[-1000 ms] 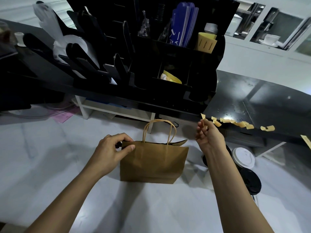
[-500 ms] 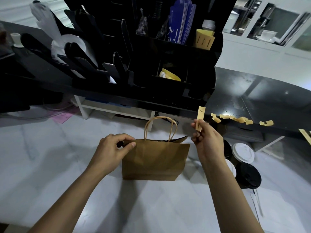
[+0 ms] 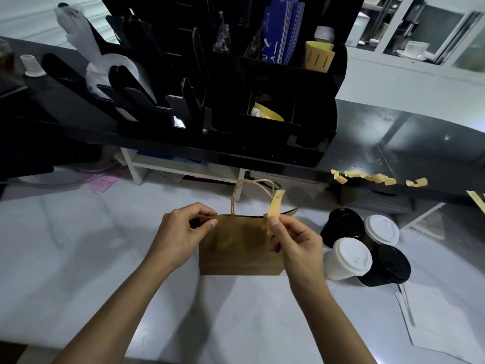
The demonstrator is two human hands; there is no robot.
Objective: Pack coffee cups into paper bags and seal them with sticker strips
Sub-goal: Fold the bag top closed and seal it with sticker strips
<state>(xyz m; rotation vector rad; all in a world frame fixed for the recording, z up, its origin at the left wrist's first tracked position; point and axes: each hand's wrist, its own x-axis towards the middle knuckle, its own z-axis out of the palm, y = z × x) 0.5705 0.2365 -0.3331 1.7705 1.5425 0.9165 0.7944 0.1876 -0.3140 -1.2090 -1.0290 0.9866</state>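
A brown paper bag [image 3: 236,248] with twisted handles stands upright on the white counter [image 3: 78,258]. My left hand [image 3: 181,232] pinches the bag's top left edge. My right hand [image 3: 296,240] pinches a tan sticker strip [image 3: 274,208] upright just over the bag's top right corner. Right of the bag stand several lidded coffee cups: a white one [image 3: 349,258], a second white one [image 3: 381,229], a black one [image 3: 341,224] and another black one [image 3: 388,269]. What is inside the bag is hidden.
More tan sticker strips [image 3: 372,177] hang along the edge of a black raised shelf [image 3: 393,143]. A black organiser [image 3: 236,88] with lids, sleeves and napkins fills the back. White paper sheets [image 3: 433,319] lie at the right front.
My right hand pulled a sticker strip off the shelf edge and brought it left and down to the bag's top. My left hand kept its grip on the bag.
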